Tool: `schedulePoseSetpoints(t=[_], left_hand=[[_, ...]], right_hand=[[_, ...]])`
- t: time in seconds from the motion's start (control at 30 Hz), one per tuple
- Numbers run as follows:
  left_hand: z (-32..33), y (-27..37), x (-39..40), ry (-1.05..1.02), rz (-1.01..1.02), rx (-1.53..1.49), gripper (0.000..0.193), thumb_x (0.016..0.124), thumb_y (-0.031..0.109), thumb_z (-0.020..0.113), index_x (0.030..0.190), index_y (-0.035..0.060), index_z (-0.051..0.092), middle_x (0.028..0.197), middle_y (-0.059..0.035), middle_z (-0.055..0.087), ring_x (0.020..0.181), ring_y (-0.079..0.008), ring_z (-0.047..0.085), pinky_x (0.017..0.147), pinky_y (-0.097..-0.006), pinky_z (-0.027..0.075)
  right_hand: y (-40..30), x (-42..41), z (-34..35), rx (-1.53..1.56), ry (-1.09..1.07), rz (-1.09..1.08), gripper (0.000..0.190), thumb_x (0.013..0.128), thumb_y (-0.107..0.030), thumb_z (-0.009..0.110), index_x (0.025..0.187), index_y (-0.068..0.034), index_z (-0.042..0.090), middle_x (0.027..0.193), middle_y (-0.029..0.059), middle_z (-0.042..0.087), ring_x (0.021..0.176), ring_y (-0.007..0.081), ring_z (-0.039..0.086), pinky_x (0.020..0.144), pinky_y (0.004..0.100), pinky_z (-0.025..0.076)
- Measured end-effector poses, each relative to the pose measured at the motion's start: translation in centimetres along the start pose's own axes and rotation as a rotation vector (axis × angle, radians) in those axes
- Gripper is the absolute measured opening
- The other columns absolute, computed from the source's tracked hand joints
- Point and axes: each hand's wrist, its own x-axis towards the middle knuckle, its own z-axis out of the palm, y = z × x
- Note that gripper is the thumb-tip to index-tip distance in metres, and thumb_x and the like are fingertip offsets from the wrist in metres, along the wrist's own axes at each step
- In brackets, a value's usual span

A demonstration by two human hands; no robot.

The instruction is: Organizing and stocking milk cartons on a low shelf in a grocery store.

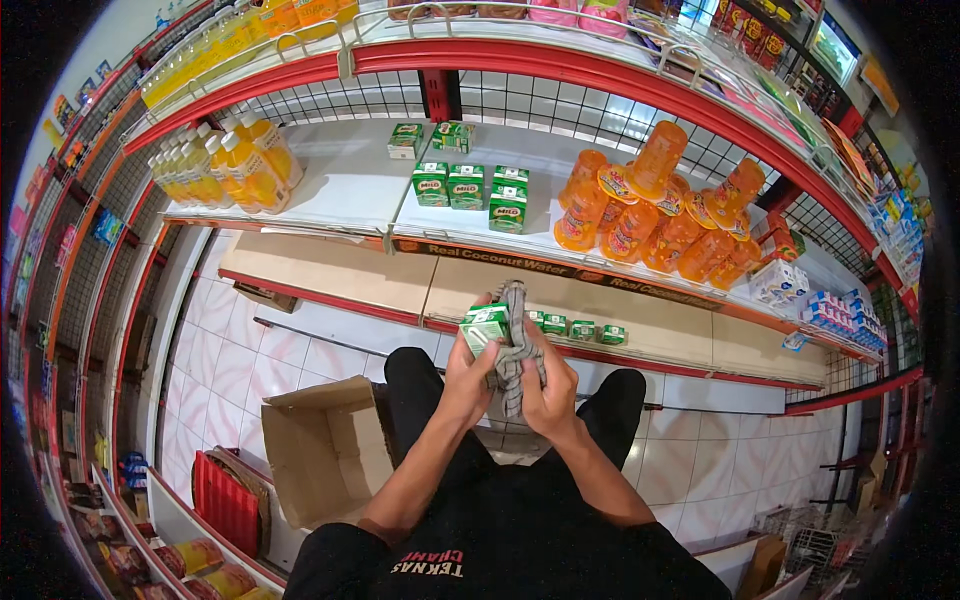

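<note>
My left hand [466,379] grips a small green Milo drink carton [484,327] in front of my chest. My right hand [553,390] holds a grey striped cloth [514,352], which is bunched up against the carton's right side. Part of the cloth hangs down between my two hands. Just beyond them, several small green cartons [583,330] stand in a row along the front of the lowest shelf [652,319]. On the shelf above, several more Milo cartons [466,187] stand upright, a few set further back.
Orange cups [649,225] are stacked on the middle shelf's right, beside small milk cartons [844,315]. Orange drink bottles [251,169] stand at its left. An open cardboard box [322,450] sits on the tiled floor by my left knee. A red rail [510,56] edges the upper shelf.
</note>
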Motion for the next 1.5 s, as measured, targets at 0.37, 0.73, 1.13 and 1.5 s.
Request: schedulePoseSetpoints(t=[0.37,0.73,1.13,1.5], left_hand=[[-0.9,-0.4,0.2,-0.021,-0.028,0.130,0.047,0.093,0.018,0.063,0.133,0.0050,0.043,0.119,-0.0068,0.058,0.107,-0.0160,0.057,0.093,-0.0316,0.046],[-4.1,1.0,0.2,-0.057,-0.127,0.316,0.032,0.094,0.016,0.062,0.121,-0.0017,0.057,0.108,-0.0051,0.065,0.096,-0.0110,0.061,0.084,-0.0269,0.049],[-5.0,1.1,-1.0,-0.143,-0.257,0.186,0.039,0.093,0.018,0.064,0.124,-0.0024,0.055,0.114,-0.0064,0.064,0.102,-0.0133,0.063,0.089,-0.0295,0.052],[-4.3,1.4,-0.9,-0.217,-0.206,0.335,0.044,0.092,0.024,0.065,0.126,-0.0014,0.055,0.113,-0.0050,0.064,0.103,-0.0118,0.058,0.092,-0.0288,0.046]], right_hand=[[0.2,0.0,-0.4,-0.049,-0.019,-0.284,0.046,0.086,0.002,0.041,0.130,0.012,0.049,0.131,0.0277,0.056,0.122,0.0341,0.057,0.102,0.0359,0.043],[-0.1,0.6,-0.9,-0.267,-0.237,-0.331,0.077,0.084,-0.015,0.072,0.146,0.006,0.031,0.150,0.0268,0.033,0.136,0.0414,0.039,0.110,0.0437,0.036],[-0.8,1.0,-3.3,-0.171,-0.367,-0.535,0.071,0.062,0.005,0.076,0.130,-0.001,0.059,0.136,0.0172,0.055,0.127,0.0347,0.052,0.105,0.0420,0.046],[-2.7,0.0,-2.5,-0.161,-0.306,-0.293,0.069,0.071,0.004,0.073,0.137,-0.001,0.052,0.148,0.0187,0.041,0.132,0.0336,0.047,0.105,0.0386,0.045]])
